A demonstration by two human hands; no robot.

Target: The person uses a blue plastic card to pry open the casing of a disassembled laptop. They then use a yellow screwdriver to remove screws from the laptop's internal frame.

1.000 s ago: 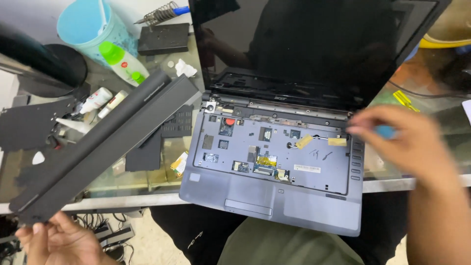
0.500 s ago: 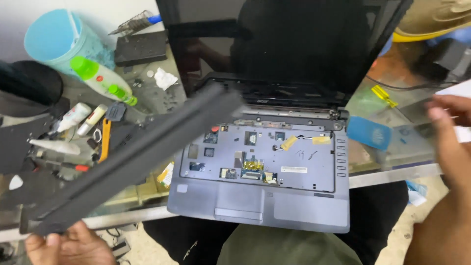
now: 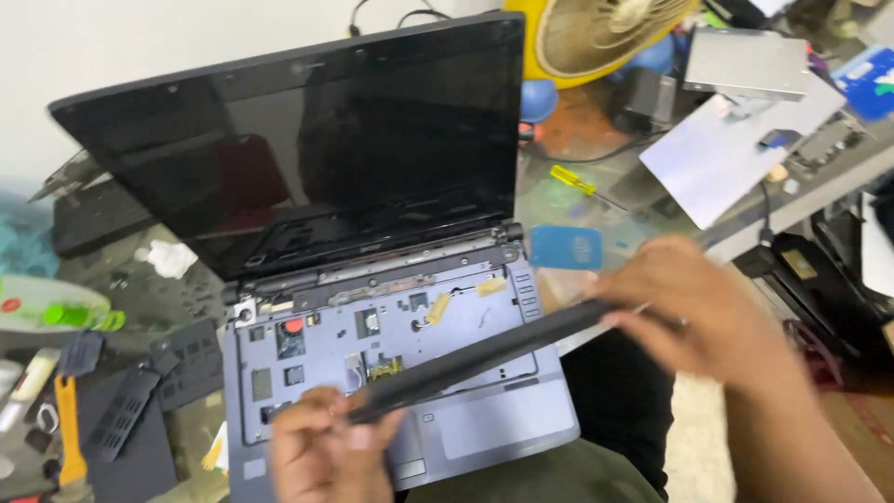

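Head view, flat black keyboard (image 3: 484,359) over grey laptop (image 3: 503,428), both hands' grip clamped on its ends, left hand (image 3: 321,447), right hand (image 3: 708,312).

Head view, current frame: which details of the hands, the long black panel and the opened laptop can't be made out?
- Left hand: motion-blurred, its lower part cut off by the bottom edge.
- Right hand: blurred, so its fingers' grip is unclear.
- Long black panel: seen edge-on, its faces hidden; it also covers part of the laptop deck.
- Board parts in the open bay: too small to identify.
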